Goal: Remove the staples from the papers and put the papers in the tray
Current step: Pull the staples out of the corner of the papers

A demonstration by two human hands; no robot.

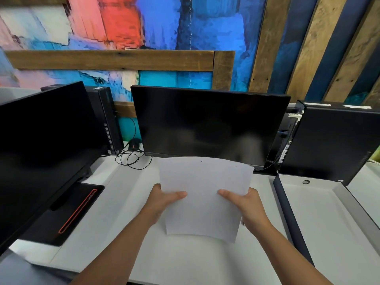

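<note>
I hold white papers (pixel 205 194) up above the desk, in front of the middle monitor. My left hand (pixel 164 199) grips their left edge with the thumb on top. My right hand (pixel 242 202) grips the right edge the same way. A small dark speck, perhaps a staple, shows near the papers' top edge. The tray (pixel 287 212), a shallow box with dark navy walls and a pale inside, lies on the desk to the right of my right hand. No staple remover is in view.
A black monitor (pixel 207 124) stands right behind the papers. Another monitor (pixel 43 145) on a black base (pixel 67 214) fills the left. A black computer case (pixel 337 140) stands behind the tray. A mouse and its cables (pixel 133 153) lie at the back.
</note>
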